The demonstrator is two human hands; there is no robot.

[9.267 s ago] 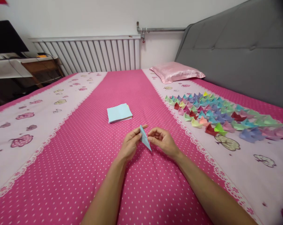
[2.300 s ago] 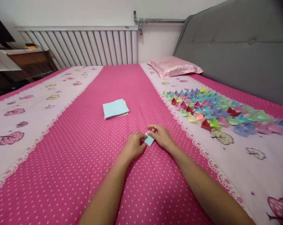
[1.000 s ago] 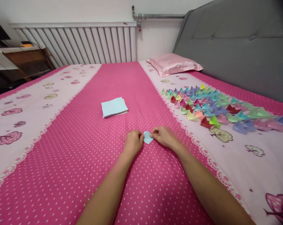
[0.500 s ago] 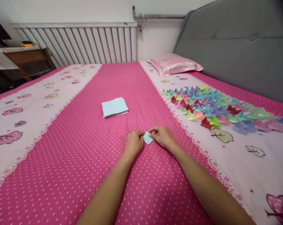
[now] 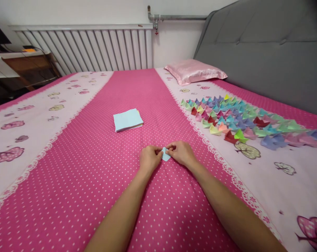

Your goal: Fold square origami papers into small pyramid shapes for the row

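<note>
A small folded piece of light blue paper (image 5: 166, 156) is held between my two hands, just above or on the pink dotted bedspread (image 5: 158, 210). My left hand (image 5: 150, 158) pinches its left side, thumb on the face and fingers curled behind. My right hand (image 5: 182, 152) pinches its upper right side in the same way. The paper has a pointed lower end, and its upper edges are partly covered by my fingers. Beyond my hands lies a stack of paper sheets (image 5: 128, 119), light blue on top with a yellow edge showing.
Rows of folded paper boats (image 5: 234, 120) in many colours stand on the right of the bed. A pink pillow (image 5: 193, 71) rests behind them, against the grey headboard (image 5: 265, 52). A radiator (image 5: 87, 49) lines the far wall; a wooden desk (image 5: 29, 66) is at far left.
My left thumb has moved farther over the blue paper, and less of the paper shows between my hands. The stack and the boats have stayed in place.
</note>
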